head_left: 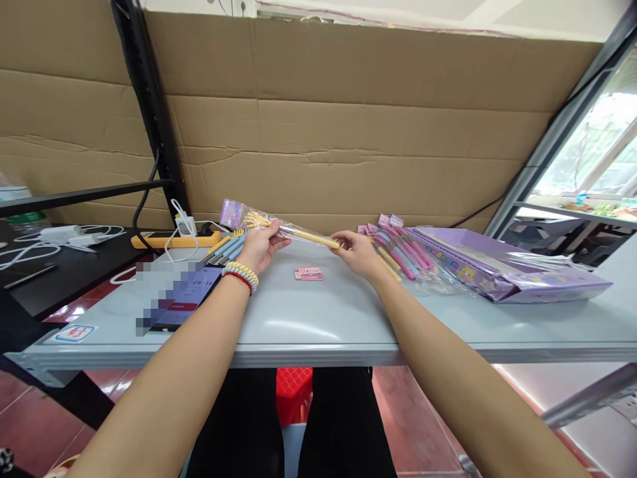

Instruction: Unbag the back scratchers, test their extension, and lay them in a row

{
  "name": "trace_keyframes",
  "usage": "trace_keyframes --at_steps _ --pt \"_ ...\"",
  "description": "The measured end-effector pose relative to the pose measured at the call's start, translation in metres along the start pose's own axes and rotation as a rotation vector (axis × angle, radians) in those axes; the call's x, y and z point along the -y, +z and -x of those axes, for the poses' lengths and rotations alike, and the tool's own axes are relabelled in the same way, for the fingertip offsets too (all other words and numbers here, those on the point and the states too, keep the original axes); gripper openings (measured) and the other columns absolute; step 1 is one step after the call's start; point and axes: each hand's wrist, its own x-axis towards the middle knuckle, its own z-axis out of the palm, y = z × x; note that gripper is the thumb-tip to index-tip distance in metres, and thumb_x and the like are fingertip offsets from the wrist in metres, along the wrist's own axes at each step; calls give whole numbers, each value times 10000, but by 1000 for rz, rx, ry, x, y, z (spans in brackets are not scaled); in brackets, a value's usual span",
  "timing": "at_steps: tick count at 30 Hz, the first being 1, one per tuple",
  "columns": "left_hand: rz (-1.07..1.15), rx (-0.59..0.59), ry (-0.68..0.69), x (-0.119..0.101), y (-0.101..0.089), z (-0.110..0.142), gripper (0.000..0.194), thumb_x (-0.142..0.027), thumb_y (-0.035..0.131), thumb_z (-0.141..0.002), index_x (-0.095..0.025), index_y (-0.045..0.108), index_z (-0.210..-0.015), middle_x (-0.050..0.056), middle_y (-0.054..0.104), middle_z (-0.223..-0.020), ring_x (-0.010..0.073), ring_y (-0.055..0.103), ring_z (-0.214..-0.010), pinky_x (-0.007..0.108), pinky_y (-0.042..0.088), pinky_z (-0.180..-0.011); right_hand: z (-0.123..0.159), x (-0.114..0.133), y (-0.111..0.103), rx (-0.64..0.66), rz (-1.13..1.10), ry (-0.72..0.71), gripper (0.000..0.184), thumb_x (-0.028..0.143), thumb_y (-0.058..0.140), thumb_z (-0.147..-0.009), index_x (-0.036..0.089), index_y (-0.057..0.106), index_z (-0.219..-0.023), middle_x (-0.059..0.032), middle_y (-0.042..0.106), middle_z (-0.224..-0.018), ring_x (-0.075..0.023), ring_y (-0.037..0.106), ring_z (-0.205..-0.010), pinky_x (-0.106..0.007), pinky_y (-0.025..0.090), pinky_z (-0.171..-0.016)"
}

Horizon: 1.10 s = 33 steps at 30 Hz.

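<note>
Head cam has me looking down at both hands stretched over the pale grey table (298, 325), holding a long yellow pen in a clear plastic sleeve (293, 232) just above the tabletop. My left hand (259, 247) is pinched shut around the sleeve near its decorated top end and my right hand (354, 251) grips the pen's lower tip, so it spans between both grips. A small pink card (308, 273) lies right below, with a pile of pink and purple packaged pens (398, 255) just beside my right hand.
</note>
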Motion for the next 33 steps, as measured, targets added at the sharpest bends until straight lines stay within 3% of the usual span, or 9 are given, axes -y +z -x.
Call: trace_keyframes --at_steps 4,9,14,18,22,25,29,33 --pt "-42 -10 -28 0 3 3 125 -160 604 -834 -106 590 -722 24 637 -627 96 615 -552 272 569 -656 3 5 -2 173 -143 59 239 265 632 -657 153 658 -867 -32 647 -747 -119 522 -608 -260 410 -575" --pt "-62 -53 -16 1 5 3 177 -128 523 -880 -101 585 -716 31 640 -645 87 615 -572 253 558 -659 5 15 -6 286 -305 192 438 306 730 -609 121 626 -993 -1 600 -614 -107 509 -490 -255 391 -502" --pt "9 -28 -38 1 4 4 145 -169 577 -853 -114 573 -719 21 631 -634 103 624 -579 287 560 -688 3 14 -12 264 -429 258 437 404 761 -587 112 653 -894 -19 611 -629 -74 458 -432 -237 330 -439" --pt "112 -44 5 -2 3 5 188 -262 631 -821 -137 543 -711 -2 606 -608 116 629 -572 319 562 -720 0 6 -16 149 -491 303 439 461 771 -547 131 641 -806 -44 643 -691 -59 444 -415 -227 315 -410" --pt "180 -81 67 -6 1 4 182 -253 676 -783 -140 539 -742 -9 619 -637 112 637 -576 304 562 -706 -3 -3 -19 7 -646 365 472 427 805 -456 163 574 -772 -21 636 -659 -65 452 -417 -198 261 -376" --pt "198 -129 91 -8 -2 3 128 -215 652 -802 -131 559 -777 6 646 -683 98 638 -577 256 555 -661 -2 -4 -24 9 -723 362 427 391 789 -487 170 534 -749 -24 633 -657 -70 460 -430 -193 217 -370" --pt "136 -126 95 -6 -2 3 114 -186 666 -785 -123 573 -764 7 642 -684 87 622 -573 234 543 -625 2 3 -26 191 -590 356 343 344 752 -561 164 531 -754 -18 625 -647 -70 448 -435 -204 243 -400" --pt "59 -144 110 -1 1 5 136 -184 684 -761 -127 563 -738 -19 604 -649 77 604 -574 225 540 -610 4 8 -20 351 -196 285 222 313 668 -632 151 590 -763 -10 616 -631 -86 470 -490 -222 319 -473"
